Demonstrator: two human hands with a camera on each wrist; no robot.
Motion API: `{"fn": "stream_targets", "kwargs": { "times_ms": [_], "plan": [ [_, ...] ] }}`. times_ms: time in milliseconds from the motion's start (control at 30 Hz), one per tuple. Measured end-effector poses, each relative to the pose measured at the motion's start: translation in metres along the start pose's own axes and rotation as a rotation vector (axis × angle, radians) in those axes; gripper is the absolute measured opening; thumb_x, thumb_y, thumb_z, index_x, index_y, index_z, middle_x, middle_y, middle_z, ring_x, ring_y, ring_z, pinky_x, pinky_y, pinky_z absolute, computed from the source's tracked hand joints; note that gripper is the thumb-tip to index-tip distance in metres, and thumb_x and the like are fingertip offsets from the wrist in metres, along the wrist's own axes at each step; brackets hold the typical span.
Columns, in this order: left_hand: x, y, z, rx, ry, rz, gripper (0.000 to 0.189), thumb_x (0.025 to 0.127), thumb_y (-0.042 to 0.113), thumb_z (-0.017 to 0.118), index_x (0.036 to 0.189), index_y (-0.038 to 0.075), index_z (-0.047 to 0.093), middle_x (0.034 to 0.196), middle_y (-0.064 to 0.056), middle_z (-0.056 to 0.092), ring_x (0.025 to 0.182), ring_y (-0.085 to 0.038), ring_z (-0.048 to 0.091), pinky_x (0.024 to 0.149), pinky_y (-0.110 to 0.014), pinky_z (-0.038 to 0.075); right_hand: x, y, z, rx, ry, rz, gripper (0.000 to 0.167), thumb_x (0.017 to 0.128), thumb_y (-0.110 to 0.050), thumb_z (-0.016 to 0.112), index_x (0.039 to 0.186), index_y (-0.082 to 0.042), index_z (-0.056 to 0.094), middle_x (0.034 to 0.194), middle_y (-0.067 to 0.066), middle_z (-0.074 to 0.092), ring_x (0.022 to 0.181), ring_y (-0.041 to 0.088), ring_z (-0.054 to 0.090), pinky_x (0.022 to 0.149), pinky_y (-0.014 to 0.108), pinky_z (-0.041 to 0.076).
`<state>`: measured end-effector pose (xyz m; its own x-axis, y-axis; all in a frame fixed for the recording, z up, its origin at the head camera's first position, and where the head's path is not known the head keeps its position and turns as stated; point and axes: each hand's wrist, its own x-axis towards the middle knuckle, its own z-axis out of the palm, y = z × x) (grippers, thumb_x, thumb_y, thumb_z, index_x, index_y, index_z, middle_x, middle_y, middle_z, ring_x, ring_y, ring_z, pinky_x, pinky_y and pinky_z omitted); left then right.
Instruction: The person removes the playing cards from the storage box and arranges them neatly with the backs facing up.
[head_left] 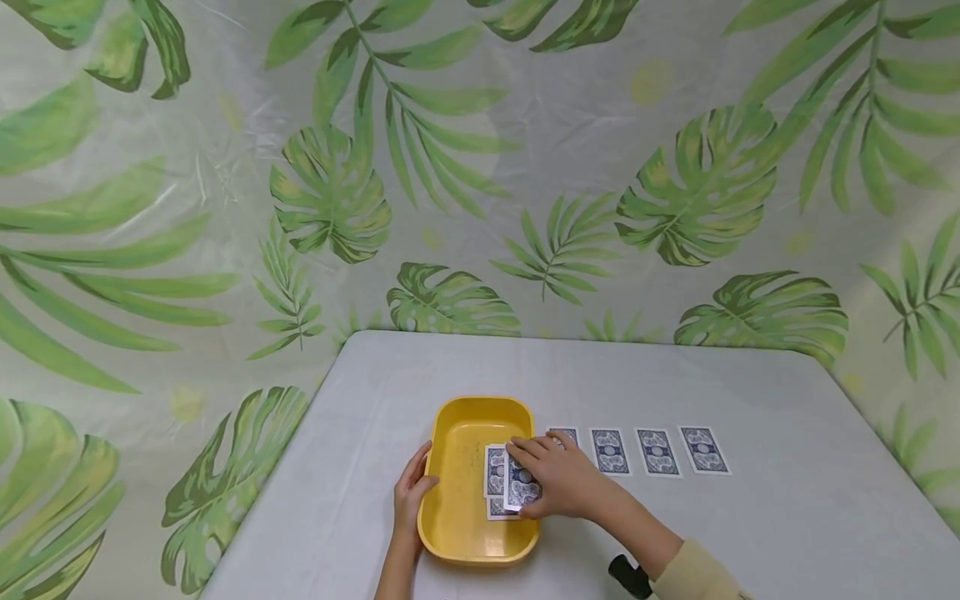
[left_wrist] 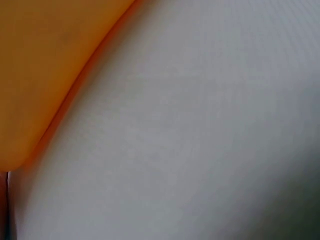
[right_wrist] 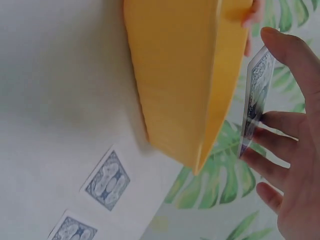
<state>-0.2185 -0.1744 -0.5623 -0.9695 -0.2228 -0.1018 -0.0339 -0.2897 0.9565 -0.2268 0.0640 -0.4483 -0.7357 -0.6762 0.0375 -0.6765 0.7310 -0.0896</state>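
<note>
1. Blue-backed playing card (head_left: 521, 483): pinched in right hand (head_left: 567, 479) over yellow tray (head_left: 457, 500); face hidden from me.
2. Yellow tray: left rim gripped by left hand (head_left: 410, 496).
3. Leftmost row card (head_left: 572, 434): I see it partly covered.

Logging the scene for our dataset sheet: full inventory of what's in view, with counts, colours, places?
yellow tray: 1, yellow, on the table
cards in the tray: at least 2, blue-and-white backs, tray's right side, partly covered
held card: 1, blue-and-white back, in the right hand, over the tray
cards on the table: 4, blue-and-white backs, row right of the tray, leftmost partly hidden
table: 1, white, under the tray
backdrop: pale with green leaves, behind the table
dark object: 1, black, by the right forearm, unidentifiable
left hand: 1, bare, gripping the tray's left rim
right hand: 1, bare, holding the card
sleeve: 1, cream, right forearm
</note>
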Motion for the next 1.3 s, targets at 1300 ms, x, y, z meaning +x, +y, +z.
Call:
{"fn": "stream_targets", "kwargs": {
  "times_ms": [1300],
  "plan": [
    [0.0,0.0,-0.001,-0.032,-0.017,0.013,0.055,0.081,-0.003,0.045,0.135,0.009,0.043,0.142,-0.017,0.038,0.122,-0.019,0.045,0.088,-0.016,0.043,-0.055,0.08,0.01,-0.08,0.04,0.149,0.088,0.062,-0.042,0.077,0.134,-0.004,0.043,0.138,0.013,0.044,0.123,0.034,0.042,0.101,0.055,0.028]
  ]
}}
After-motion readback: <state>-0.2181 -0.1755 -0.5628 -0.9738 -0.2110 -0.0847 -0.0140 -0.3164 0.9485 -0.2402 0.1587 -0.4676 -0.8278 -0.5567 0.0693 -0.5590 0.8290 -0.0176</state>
